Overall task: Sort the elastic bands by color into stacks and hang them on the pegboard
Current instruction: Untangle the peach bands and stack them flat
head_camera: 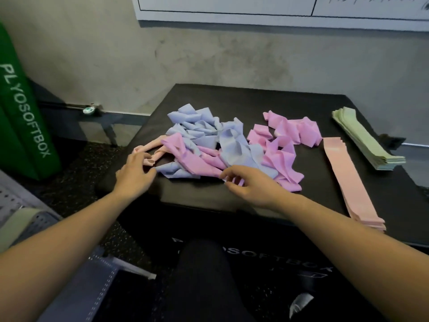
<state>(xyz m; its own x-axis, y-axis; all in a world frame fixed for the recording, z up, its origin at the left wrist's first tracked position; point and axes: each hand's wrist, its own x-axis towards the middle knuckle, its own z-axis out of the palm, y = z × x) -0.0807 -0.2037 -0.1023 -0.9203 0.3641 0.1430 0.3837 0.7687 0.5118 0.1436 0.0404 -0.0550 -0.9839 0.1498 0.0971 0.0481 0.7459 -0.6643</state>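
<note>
From the head camera, a black soft box [308,182] is serving as the work surface against a grey wall. A tangled heap of elastic bands [222,147] is lying across its middle, light blue and violet-pink ones mixed together. The left hand [135,174] is resting at the heap's left edge, its fingers curling onto a pale pink band [152,151] that is sticking out there; whether it is truly gripping it I cannot tell. The right hand [247,184] is reaching into the near edge of the heap, fingertips pinching a violet-pink band [204,163]. To the right, 2 sorted stacks are lying flat and apart from the heap: a pale pink stack [350,184] and, farther right, a light green stack [366,140]. A green soft box [21,117] is standing at the left, and a perforated grey pegboard [21,210] is lying at the lower left.
</note>
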